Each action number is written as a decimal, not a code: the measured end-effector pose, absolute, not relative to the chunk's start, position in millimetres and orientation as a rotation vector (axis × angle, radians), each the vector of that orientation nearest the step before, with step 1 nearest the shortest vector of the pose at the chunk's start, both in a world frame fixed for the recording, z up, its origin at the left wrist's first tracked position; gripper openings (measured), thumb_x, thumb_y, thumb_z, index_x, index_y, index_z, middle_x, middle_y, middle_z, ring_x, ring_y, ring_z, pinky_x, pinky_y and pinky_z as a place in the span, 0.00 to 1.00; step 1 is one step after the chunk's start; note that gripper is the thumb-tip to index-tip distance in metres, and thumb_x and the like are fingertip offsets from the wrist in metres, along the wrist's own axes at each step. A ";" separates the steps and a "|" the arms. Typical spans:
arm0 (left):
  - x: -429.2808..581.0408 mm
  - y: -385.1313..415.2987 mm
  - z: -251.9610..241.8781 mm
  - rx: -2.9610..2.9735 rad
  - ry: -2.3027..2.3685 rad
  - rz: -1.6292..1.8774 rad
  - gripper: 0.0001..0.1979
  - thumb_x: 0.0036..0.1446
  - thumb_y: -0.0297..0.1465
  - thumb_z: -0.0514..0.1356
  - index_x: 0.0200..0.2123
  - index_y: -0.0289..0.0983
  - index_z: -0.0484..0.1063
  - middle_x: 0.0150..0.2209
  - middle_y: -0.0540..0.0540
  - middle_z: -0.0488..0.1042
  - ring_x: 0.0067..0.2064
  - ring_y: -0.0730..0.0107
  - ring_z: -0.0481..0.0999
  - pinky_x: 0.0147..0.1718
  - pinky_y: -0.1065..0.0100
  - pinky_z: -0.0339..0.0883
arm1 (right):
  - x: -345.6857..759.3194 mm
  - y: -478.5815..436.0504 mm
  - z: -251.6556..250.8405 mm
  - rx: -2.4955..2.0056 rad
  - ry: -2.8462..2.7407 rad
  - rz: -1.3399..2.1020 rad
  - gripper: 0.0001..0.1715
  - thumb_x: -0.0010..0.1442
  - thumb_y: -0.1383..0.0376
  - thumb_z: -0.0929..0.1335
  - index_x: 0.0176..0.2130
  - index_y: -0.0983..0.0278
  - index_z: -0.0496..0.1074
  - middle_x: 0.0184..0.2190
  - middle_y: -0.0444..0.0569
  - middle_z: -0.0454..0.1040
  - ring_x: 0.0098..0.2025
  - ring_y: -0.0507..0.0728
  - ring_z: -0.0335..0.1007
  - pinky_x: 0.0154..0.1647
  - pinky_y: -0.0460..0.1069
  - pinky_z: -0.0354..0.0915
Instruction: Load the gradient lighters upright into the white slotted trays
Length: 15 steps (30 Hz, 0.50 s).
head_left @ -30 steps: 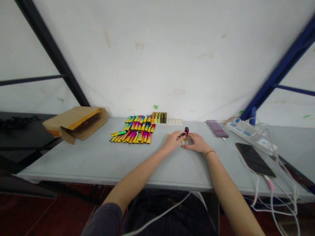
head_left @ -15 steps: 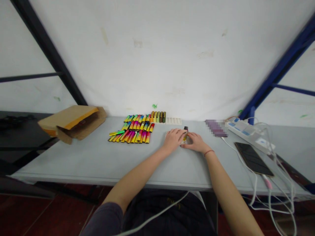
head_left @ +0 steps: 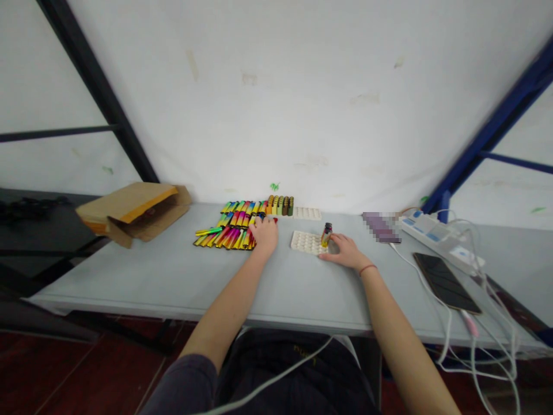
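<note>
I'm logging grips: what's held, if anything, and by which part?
Left hand at the lying lighters, right hand at the right end of the white tray: holds unclear.

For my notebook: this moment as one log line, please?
Left hand: at rainbow tubes | Right hand: beside standing tubes at right end of white tray

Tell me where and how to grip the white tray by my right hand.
Probably pinch the white tray by its left edge, coming from the left: it lies flat and low, while shiny cylinders and your right hand crowd its right end.
</note>
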<state>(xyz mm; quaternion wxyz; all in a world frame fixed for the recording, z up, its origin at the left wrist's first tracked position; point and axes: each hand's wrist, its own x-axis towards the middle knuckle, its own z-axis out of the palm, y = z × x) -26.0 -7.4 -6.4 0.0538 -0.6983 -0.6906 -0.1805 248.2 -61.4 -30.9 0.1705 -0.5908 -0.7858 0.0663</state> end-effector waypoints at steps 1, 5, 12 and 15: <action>-23.4 -8.8 -6.3 -2.152 -2.085 -0.548 0.18 0.68 0.30 0.47 0.48 0.36 0.76 0.51 0.34 0.76 0.57 0.44 0.64 0.51 0.46 0.57 | 247.9 -61.6 -30.7 -1.678 -2.233 0.188 0.40 0.53 0.41 0.72 0.56 0.63 0.71 0.59 0.59 0.71 0.61 0.69 0.66 0.62 0.63 0.60; -13.8 -12.5 -7.2 -2.264 -2.054 -0.579 0.17 0.66 0.27 0.49 0.52 0.35 0.73 0.50 0.32 0.76 0.54 0.47 0.70 0.51 0.48 0.59 | 247.1 -62.2 -29.4 -1.687 -2.230 0.195 0.40 0.54 0.43 0.72 0.56 0.63 0.71 0.60 0.60 0.71 0.62 0.69 0.65 0.62 0.63 0.60; -5.3 -5.1 -13.1 -2.500 -1.884 -1.176 0.13 0.65 0.27 0.51 0.49 0.32 0.70 0.50 0.33 0.74 0.53 0.55 0.74 0.53 0.59 0.65 | 247.7 -60.9 -31.5 -1.682 -2.217 0.187 0.39 0.53 0.44 0.73 0.55 0.63 0.71 0.59 0.60 0.72 0.61 0.70 0.66 0.62 0.63 0.60; 1.6 -10.2 -10.0 -2.494 -1.983 -1.509 0.13 0.66 0.31 0.50 0.51 0.36 0.66 0.43 0.38 0.77 0.47 0.56 0.77 0.48 0.60 0.68 | 247.9 -60.4 -32.1 -1.672 -2.222 0.187 0.38 0.53 0.44 0.73 0.55 0.62 0.71 0.59 0.59 0.72 0.61 0.69 0.67 0.62 0.63 0.61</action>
